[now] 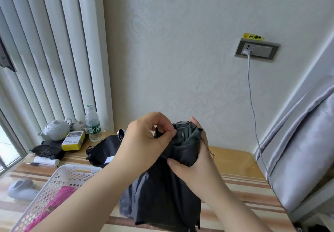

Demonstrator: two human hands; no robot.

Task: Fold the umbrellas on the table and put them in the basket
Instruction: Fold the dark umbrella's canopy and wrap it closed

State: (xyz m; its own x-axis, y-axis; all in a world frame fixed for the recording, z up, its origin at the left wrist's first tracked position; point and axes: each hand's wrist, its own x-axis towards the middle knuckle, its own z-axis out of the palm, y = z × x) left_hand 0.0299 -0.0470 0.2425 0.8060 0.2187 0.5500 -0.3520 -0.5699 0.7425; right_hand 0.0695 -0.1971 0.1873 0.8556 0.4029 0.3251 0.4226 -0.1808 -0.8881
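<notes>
Basket opening unblocked; black bag sits just behind

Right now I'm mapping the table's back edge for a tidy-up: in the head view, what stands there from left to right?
White teapot → yellow box → water bottle → black umbrella gripped by left hand and right hand.

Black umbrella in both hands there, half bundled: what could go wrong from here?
The umbrella is gripped only near its top by the right hand, while the left hand pinches a fold; the loose cloth hanging below could spring open again. A loose thread dangles beside the right hand and might snag. The basket already holds something pink, so room may be tight.
</notes>
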